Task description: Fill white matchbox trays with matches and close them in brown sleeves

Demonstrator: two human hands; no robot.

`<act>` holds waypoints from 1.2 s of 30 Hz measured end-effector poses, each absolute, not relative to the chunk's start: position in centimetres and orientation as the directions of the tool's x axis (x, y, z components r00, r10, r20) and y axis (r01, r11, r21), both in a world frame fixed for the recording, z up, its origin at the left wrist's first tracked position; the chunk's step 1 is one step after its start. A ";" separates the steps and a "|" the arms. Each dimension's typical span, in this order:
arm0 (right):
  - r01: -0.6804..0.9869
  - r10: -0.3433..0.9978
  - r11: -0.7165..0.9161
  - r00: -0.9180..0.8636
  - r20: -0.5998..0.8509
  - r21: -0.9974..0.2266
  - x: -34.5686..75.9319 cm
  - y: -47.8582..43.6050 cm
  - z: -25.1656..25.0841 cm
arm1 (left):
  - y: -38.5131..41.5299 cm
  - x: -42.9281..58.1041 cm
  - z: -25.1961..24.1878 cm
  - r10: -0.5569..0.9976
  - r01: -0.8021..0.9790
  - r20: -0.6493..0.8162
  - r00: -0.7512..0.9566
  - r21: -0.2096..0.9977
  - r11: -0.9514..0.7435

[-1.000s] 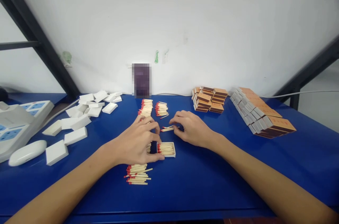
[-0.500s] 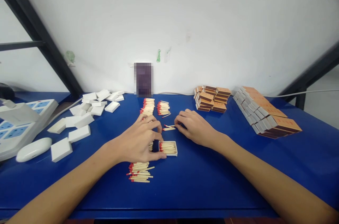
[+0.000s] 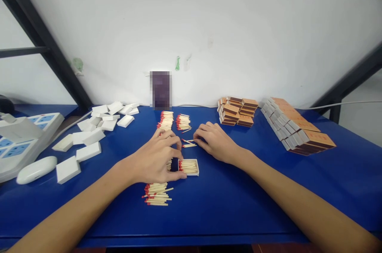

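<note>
A white matchbox tray (image 3: 197, 168) filled with red-headed matches lies on the blue table. My left hand (image 3: 155, 156) grips the tray's left end between thumb and fingers. Beyond the tray lie a few loose matches (image 3: 188, 145). My right hand (image 3: 215, 141) has its fingertips closed at the right end of one of these matches. One pile of matches (image 3: 157, 194) lies just in front of my left hand, and another is partly hidden beneath it. Farther back are two more match piles, a larger one (image 3: 166, 120) and a smaller one (image 3: 183, 122).
White box trays (image 3: 88, 151) lie scattered at left beside a power strip (image 3: 30, 141) and a white oval device (image 3: 37, 169). Orange matchbox sleeves (image 3: 238, 111) are stacked at back right, with a longer stack (image 3: 298, 125) farther right. A pixelated dark rectangle (image 3: 161, 90) stands against the wall.
My right hand has shifted slightly left along the loose matches, its fingers drawn closer together. My left hand stays on the tray. The whole view has moved a little.
</note>
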State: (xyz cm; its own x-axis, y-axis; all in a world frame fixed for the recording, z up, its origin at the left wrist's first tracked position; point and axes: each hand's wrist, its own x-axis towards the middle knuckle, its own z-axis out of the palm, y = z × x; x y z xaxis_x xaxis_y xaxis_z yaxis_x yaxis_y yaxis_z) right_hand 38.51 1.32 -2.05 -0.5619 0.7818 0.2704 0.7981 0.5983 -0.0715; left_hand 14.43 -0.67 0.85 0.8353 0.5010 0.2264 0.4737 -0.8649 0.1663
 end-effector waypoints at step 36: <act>0.810 0.826 0.543 -0.468 0.314 -0.221 38.2 1.5 -1.6 | -0.6 14.5 0.9 0.509 0.484 0.209 0.835 0.159 -0.860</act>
State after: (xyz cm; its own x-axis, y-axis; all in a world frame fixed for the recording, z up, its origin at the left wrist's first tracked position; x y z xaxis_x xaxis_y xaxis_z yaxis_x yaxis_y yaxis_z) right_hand 38.24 1.55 -1.60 -0.4680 0.8262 0.3136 0.8100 0.5429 -0.2215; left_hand 14.46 -0.62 0.87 0.8351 0.5087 0.2092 0.4842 -0.8604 0.1590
